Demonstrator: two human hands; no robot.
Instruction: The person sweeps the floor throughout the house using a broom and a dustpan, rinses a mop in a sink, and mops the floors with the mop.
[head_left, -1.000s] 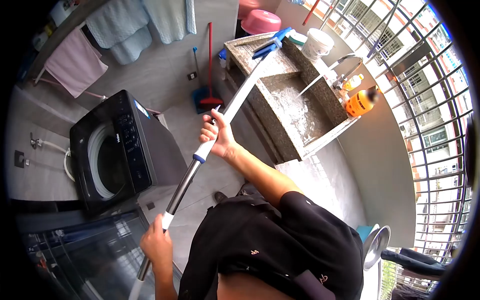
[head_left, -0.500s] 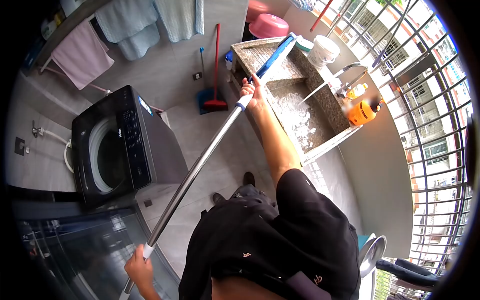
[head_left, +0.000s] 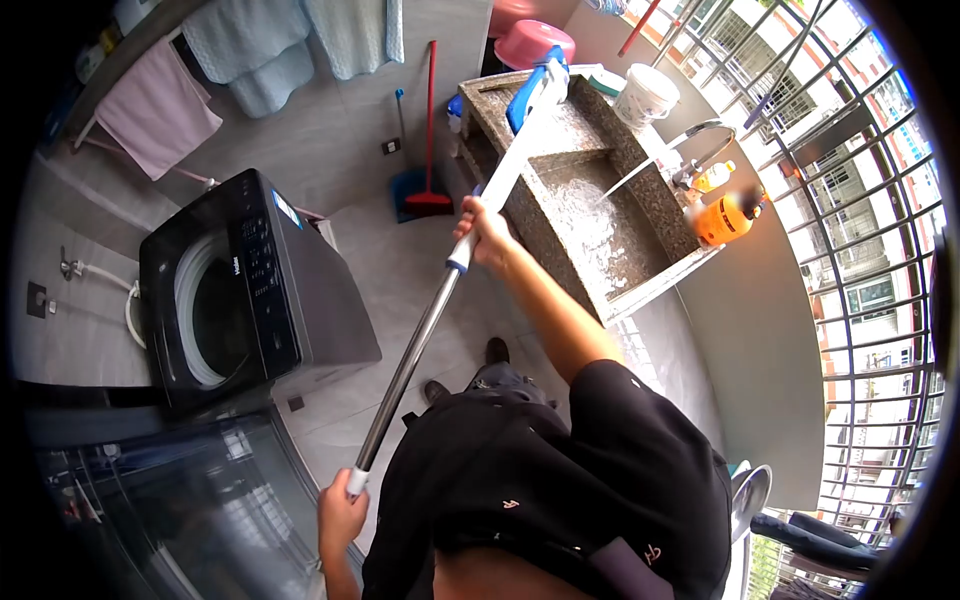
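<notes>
A long pole (head_left: 408, 362), metal with a white upper section, slants from lower left up to the stone sink. My left hand (head_left: 342, 515) is wrapped round its lower end at a white collar. Higher up, my right hand (head_left: 484, 232) grips the white section just above a blue ring. At the top end, a blue and white mop head (head_left: 538, 90) is over the sink's far, shallower basin. In the nearer basin (head_left: 610, 230), water runs from the curved faucet (head_left: 708, 128) and white foam lies on the bottom.
A black washing machine (head_left: 330, 300) stands at the left. A red broom (head_left: 430, 130) and blue dustpan (head_left: 408, 190) lean by the wall. On the sink's edge are a white bucket (head_left: 645, 97) and an orange bottle (head_left: 722, 220). Pink basins (head_left: 535, 45) sit behind it.
The mop head has turned and now shows a wider face. My left hand has moved up and right with the pole; my right hand is slightly lower and to the left.
</notes>
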